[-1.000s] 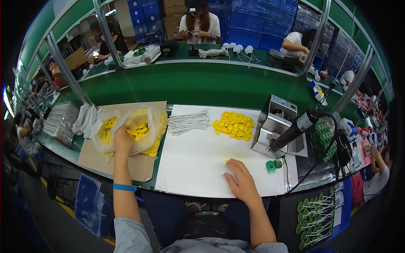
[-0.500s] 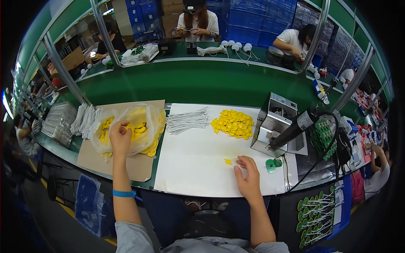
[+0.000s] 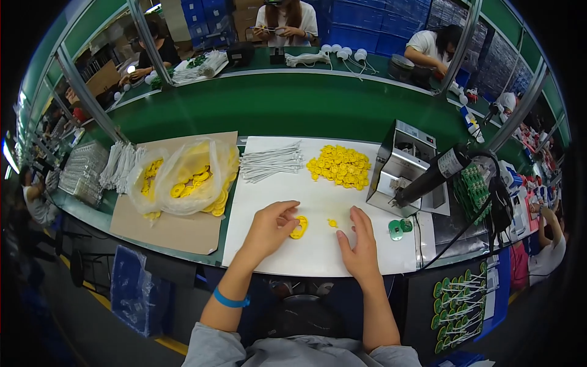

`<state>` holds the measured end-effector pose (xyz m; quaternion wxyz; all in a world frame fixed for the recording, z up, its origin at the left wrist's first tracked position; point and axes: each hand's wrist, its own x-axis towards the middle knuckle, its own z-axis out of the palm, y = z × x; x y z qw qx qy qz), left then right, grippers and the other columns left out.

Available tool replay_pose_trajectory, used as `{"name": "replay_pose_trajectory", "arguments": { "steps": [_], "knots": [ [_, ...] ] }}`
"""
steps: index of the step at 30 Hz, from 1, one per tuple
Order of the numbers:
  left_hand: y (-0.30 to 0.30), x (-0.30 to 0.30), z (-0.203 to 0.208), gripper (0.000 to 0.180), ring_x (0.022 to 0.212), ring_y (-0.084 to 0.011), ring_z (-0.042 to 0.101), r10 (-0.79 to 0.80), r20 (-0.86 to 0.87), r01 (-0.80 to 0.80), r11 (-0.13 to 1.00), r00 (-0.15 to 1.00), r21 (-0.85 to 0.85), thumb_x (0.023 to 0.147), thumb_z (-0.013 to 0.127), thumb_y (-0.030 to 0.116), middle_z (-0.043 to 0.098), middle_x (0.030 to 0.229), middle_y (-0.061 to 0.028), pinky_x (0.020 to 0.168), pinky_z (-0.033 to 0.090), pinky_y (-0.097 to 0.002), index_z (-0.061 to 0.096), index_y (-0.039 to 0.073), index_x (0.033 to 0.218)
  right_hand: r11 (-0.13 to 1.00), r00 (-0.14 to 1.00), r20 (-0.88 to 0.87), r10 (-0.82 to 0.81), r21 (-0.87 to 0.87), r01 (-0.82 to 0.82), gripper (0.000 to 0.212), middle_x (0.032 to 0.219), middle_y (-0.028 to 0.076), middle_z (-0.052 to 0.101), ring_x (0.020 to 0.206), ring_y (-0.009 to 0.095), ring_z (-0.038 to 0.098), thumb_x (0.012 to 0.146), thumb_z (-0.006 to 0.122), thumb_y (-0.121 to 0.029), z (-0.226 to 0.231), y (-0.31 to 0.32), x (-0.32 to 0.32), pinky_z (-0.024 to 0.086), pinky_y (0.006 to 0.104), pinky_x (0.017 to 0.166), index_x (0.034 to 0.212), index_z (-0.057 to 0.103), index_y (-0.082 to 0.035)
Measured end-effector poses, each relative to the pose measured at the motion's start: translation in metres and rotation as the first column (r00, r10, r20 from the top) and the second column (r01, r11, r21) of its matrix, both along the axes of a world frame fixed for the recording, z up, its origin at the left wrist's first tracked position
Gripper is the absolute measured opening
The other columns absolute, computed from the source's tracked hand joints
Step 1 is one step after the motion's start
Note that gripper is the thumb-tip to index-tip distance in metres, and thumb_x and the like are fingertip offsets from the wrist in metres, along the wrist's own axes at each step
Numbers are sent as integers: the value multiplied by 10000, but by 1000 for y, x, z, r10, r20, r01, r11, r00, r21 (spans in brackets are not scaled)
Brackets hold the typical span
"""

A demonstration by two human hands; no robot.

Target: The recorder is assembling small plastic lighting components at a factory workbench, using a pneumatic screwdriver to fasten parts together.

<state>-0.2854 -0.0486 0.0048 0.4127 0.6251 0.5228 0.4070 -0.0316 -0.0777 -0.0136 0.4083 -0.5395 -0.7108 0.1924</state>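
Forearms enter from the lower edge over the near rim of the white mat [image 3: 287, 260]. The left hand [image 3: 269, 227] is curled, its fingertips closed on a yellow ring [image 3: 298, 228], which lies flat on the mat with its long axis running near to far, tilted slightly right at the far end. The right hand [image 3: 361, 251] is spread open and flat on the mat, nothing held; a small yellow piece [image 3: 332, 223] lies just left of its fingers, apart from the ring. Bare mat is seen around both hands, widest between them and the far things. A green part [image 3: 396, 229] sits at the mat's right edge. Farther off, white ties [image 3: 269, 162] and a yellow pile [image 3: 340, 166] are laid near the far edge, a metal machine [image 3: 400, 165] to their right. A clear bag [image 3: 183, 177] of yellow parts rests on cardboard [image 3: 165, 229] to the left.
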Motion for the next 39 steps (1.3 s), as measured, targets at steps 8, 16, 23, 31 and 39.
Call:
{"name": "replay_pose_trajectory", "arguments": {
  "steps": [8, 16, 23, 31, 39],
  "knots": [
    [-25, 21, -33, 730, 1230, -369, 546, 181, -205, -110, 942, 962, 316, 781, 913, 209, 596, 1271, -177, 1059, 469, -422, 605, 30, 1418, 999, 996, 76, -47, -3, 47, 286, 1374, 216, 602, 1298, 393, 571, 941, 716, -84, -11, 16, -6, 463, 429, 1113, 1197, 681, 39],
    [-20, 13, -38, 766, 1052, -350, 553, 238, -320, -114, 925, 917, 362, 781, 913, 229, 606, 1142, -169, 942, 492, -437, 581, -14, 1427, 999, 984, 168, -52, 17, 50, 171, 1215, 163, 638, 1095, 344, 616, 904, 772, -109, -9, 40, -30, 503, 410, 966, 1013, 689, -7],
    [-17, 4, -49, 802, 1111, -327, 588, 175, -313, -36, 914, 934, 404, 828, 822, 125, 662, 1178, -165, 990, 469, -439, 481, -6, 1543, 990, 986, 164, -34, 138, 11, 161, 1126, 129, 669, 1041, 302, 625, 854, 808, -64, -18, 43, -31, 514, 379, 900, 957, 693, -18],
    [-21, 19, -39, 865, 1127, -328, 616, 118, -310, -4, 939, 943, 345, 815, 817, 45, 715, 1200, -133, 1021, 478, -421, 434, 18, 1590, 979, 959, -220, -177, -144, 147, 123, 878, 61, 728, 698, 93, 611, 927, 786, -50, -13, 36, -22, 491, 237, 641, 1007, 714, 11],
    [-4, 65, -45, 893, 1150, -322, 619, -7, -121, 43, 954, 993, 295, 822, 798, -8, 728, 1220, -130, 1020, 495, -425, 389, 28, 1615, 995, 969, -226, 96, 18, -95, 89, 1004, 115, 708, 835, 225, 687, 927, 761, -51, -19, 42, -14, 533, 325, 715, 1002, 728, -17]
  ]
}}
